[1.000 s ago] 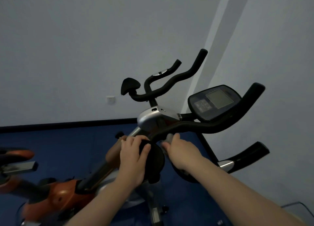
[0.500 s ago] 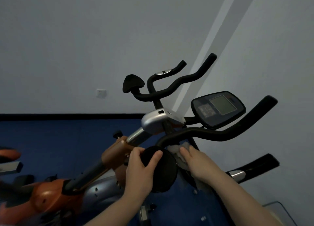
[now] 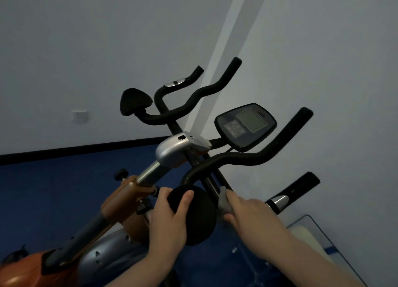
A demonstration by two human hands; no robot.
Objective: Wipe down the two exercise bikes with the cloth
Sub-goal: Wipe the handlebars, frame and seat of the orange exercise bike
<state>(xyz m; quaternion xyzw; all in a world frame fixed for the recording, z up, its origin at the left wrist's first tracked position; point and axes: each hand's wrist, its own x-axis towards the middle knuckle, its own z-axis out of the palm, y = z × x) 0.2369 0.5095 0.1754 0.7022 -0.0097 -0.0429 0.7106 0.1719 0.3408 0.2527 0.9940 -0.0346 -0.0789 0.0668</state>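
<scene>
A person's left hand (image 3: 170, 220) grips the black elbow pad (image 3: 198, 215) of the orange exercise bike (image 3: 120, 202) while the right hand (image 3: 247, 213) pinches the grey cloth (image 3: 224, 202) against the handlebar stem (image 3: 212, 186) — lower on the bar than a second ago. The wipe appears to be working downward; console (image 3: 245, 126) and second bike look untouched.

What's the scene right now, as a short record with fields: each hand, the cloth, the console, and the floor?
left hand: grips the round black pad on the near handlebar
right hand: holds the cloth against the black bar beside that pad
cloth: pale, bunched, mostly hidden under the fingers
console: dark, screen blank, up and right of the hands
floor: blue
</scene>
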